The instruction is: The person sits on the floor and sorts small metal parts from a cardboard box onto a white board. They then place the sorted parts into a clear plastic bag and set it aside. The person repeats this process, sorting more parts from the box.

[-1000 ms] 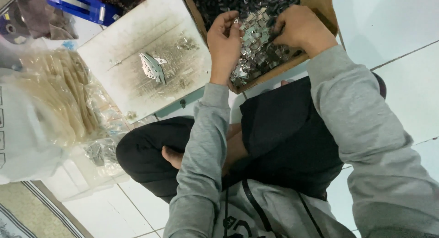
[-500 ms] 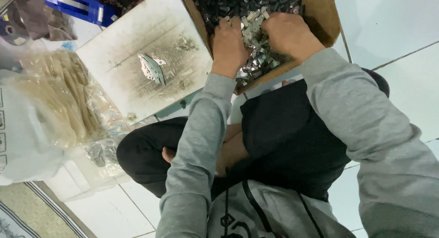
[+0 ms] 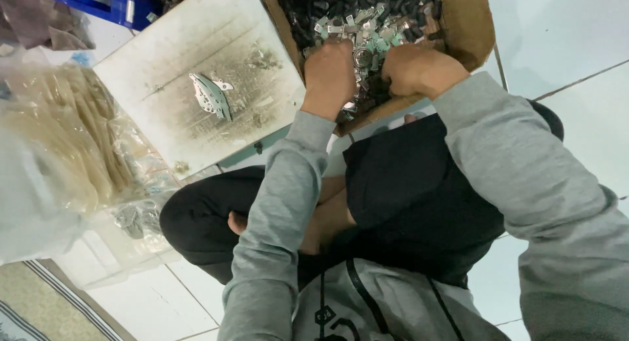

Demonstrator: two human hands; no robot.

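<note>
While sunk into the cardboard box [image 3: 473,28] of small metal parts [image 3: 367,23], left hand [image 3: 332,71] and right hand [image 3: 414,67] side by side, knuckles up. Fingers curled down among the silvery pieces; whether gripping any, cannot tell. Box on the tiled floor, just beyond the crossed legs. Beside it a stained white board [image 3: 196,72] bearing a flat metal bracket [image 3: 211,96]. Farther left, clear plastic bags [image 3: 59,144].
</note>
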